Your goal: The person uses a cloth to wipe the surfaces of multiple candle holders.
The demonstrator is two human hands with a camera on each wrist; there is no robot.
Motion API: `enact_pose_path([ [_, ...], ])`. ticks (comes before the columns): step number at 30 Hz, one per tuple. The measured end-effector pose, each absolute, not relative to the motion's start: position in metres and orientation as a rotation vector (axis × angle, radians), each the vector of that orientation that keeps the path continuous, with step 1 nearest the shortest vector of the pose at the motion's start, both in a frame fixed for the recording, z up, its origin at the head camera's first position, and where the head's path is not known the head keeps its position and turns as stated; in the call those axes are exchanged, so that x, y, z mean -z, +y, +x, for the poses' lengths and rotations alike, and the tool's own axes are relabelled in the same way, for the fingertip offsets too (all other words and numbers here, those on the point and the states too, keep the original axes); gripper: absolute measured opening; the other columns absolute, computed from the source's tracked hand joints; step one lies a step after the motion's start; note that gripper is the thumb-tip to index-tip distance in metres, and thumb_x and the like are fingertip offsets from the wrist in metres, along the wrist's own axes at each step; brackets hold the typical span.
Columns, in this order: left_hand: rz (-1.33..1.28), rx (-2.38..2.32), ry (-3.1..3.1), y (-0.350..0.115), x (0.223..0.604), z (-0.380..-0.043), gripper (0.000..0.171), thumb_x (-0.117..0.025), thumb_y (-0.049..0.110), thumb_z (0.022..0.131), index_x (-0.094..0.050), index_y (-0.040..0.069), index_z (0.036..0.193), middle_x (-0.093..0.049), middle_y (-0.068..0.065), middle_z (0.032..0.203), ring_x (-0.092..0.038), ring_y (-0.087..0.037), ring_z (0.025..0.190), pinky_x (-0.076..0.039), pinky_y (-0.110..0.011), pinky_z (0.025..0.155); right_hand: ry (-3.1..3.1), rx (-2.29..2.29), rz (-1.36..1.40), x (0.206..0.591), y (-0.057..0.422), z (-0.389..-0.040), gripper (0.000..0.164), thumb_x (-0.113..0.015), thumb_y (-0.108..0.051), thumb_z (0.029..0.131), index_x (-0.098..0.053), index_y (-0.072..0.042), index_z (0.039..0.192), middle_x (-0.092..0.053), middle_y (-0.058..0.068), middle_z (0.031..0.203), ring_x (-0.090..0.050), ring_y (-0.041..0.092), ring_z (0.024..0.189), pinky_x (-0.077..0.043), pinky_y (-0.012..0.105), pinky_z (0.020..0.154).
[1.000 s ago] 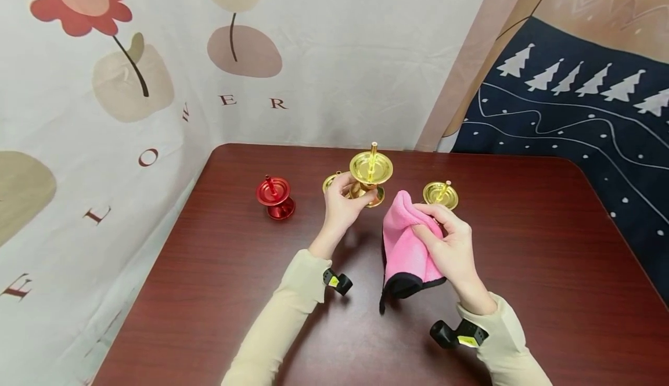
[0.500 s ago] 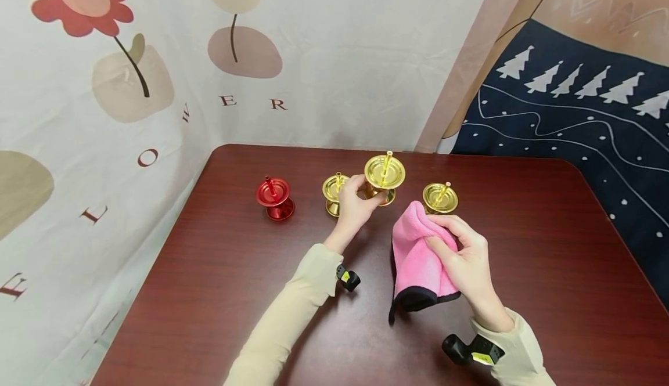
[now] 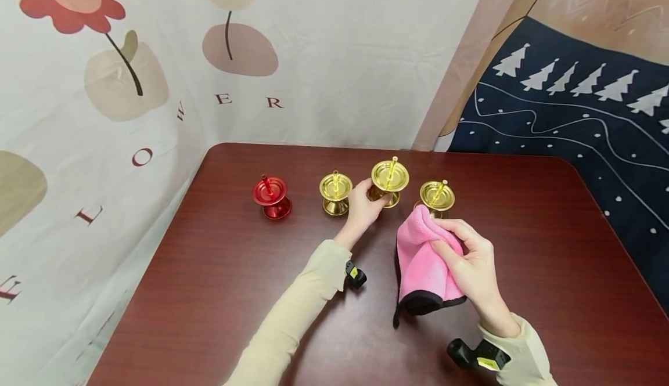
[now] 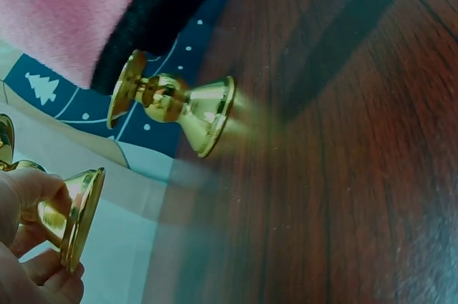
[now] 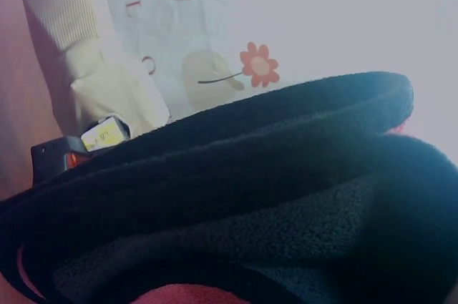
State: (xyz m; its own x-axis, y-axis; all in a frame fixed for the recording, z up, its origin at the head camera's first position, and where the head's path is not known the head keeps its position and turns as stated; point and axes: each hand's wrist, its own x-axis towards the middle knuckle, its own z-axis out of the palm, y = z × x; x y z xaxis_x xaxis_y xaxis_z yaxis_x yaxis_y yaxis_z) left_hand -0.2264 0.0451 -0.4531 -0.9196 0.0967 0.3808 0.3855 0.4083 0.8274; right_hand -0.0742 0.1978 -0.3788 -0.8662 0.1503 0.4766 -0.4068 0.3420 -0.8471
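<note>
My left hand (image 3: 364, 207) grips a gold candle holder (image 3: 389, 176) by its stem, the dish and spike facing up. In the left wrist view, that holder's flared base (image 4: 82, 214) hangs clear of the tabletop. A pink cloth (image 3: 425, 264) with black edging droops from my right hand (image 3: 473, 261), pinched between thumb and fingers. Just behind the cloth stands another gold candle holder (image 3: 437, 194), its lower part partly covered. Folds of the black-edged cloth (image 5: 286, 197) fill most of the right wrist view and hide the right fingers there.
A third gold candle holder (image 3: 335, 191) stands left of the held one. Farther left is a red candle holder (image 3: 270, 197). All rest toward the back of the dark red-brown table (image 3: 219, 293). Printed curtains (image 3: 334, 84) hang behind it.
The left hand has carried the gold candle holder right and lower, uncovering the gold one to its left. The right hand and pink cloth have shifted right and toward me.
</note>
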Motion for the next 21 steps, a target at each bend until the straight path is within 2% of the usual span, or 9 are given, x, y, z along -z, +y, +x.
enact_pose_path([
  [5,-0.405,1.512,-2.453,0.050,0.461,-0.227,0.030,-0.077,0.013,0.073,-0.067,-0.001,0.098,-0.068,-0.014,0.091,-0.064,-0.027,0.085,-0.050,-0.035,0.075,-2.123,-1.560,0.238,0.379,0.197,-0.074,0.027,-0.064,0.018,0.073,-0.067,0.008,0.098,-0.066,-0.013,0.096,-0.059,0.005,0.086,-0.044,0.013,0.071],
  [21,-0.354,1.519,-2.520,0.059,0.475,-0.228,0.033,-0.077,0.013,0.074,-0.067,-0.001,0.101,-0.069,-0.013,0.096,-0.064,-0.023,0.091,-0.049,-0.031,0.081,-2.131,-1.566,0.205,0.381,0.194,-0.074,0.027,-0.064,0.019,0.072,-0.067,0.008,0.096,-0.064,-0.013,0.093,-0.058,0.004,0.083,-0.044,0.012,0.071],
])
